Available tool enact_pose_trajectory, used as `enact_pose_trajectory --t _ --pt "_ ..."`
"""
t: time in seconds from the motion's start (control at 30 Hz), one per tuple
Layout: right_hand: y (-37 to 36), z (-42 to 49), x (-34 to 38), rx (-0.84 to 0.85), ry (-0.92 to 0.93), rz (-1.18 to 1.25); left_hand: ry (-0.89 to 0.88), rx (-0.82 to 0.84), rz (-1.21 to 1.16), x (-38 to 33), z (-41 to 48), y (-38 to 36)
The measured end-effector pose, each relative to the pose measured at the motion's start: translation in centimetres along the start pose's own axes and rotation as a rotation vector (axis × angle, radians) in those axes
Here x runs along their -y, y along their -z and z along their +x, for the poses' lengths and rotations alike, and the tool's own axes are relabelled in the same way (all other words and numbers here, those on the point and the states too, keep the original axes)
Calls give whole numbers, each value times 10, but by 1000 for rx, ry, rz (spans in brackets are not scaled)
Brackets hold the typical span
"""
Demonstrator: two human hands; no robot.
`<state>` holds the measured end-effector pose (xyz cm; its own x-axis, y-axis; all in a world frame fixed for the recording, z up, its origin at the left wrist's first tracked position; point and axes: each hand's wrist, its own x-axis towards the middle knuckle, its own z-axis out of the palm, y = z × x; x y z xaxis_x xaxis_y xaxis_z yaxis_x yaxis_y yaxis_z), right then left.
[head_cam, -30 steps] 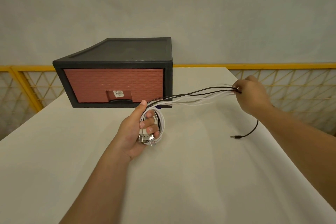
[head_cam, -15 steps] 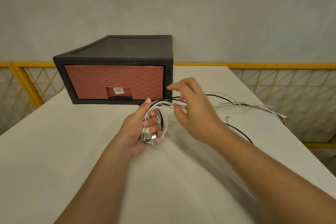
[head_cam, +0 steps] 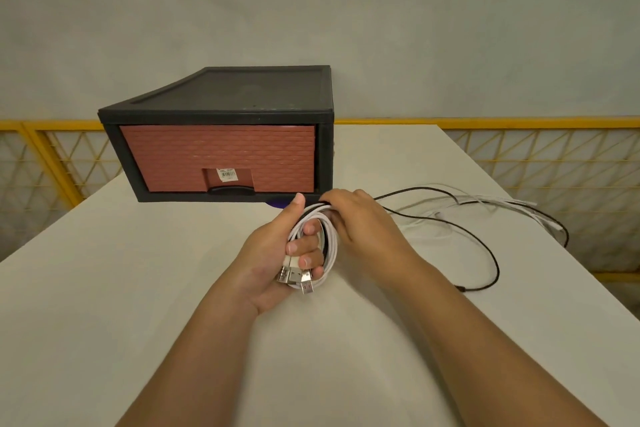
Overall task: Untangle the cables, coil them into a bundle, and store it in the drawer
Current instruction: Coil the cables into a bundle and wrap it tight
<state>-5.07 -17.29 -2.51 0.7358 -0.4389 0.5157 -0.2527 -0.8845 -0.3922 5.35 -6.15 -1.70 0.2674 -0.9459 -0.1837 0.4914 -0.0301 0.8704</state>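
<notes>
Reddish-brown drawer front (head_cam: 218, 156) w/ a woven brick-ish embossed texture, sitting in a matte black plastic frame (head_cam: 242, 90) toward the back edge of the white table (head_cam: 138, 288), left of centre. It's shut, w/ a barcode sticker (head_cam: 227, 174) above the black pull handle (head_cam: 231, 189).

Just in front of the frame's right front corner, the left hand (head_cam: 273, 253) is wrapped round the coil (head_cam: 329, 239). Fingers go thru the loops, thumb up, and the metal USB plugs (head_cam: 299, 279) poke out the bottom. The coil is mostly smooth round white cord w/ a black strand mixed in, looks pretty springy.

The right hand (head_cam: 363, 222) is curled over the top of the coil, clamping the strands onto it.

From there the loose tails (head_cam: 485, 199) trail over the table to its right edge, thin white ones plus a black cable (head_cam: 485, 246) looping back toward the near side. So imo about a third coiled, the rest not yet wound.

Tips for this step:
- Keep the left grip firm so the loops don't pop open.
- Feed all strands together w/ the right hand and keep the loop size even.
- Let the tails drag flat on the table, not snag on the edge.
- Watch the black one, it's thinner and prob kinks easier.
- The drawer needs opening after, so you'll want one hand free.
</notes>
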Motion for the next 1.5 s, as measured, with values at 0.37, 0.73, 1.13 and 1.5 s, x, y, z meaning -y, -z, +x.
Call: enact_pose_trajectory --t 0.37,0.73,1.13,1.5 --pt "10 -4 -1 138 -143 -211 56 107 -180 1 -2 -1" --pt "12 -7 -4 67 -60 -21 52 44 -20 3 -4 -2" --pt "19 -3 0 -212 60 115 120 47 176 4 -5 -5" --pt "35 -3 -27 -195 -211 46 103 82 127 0 -7 -3"
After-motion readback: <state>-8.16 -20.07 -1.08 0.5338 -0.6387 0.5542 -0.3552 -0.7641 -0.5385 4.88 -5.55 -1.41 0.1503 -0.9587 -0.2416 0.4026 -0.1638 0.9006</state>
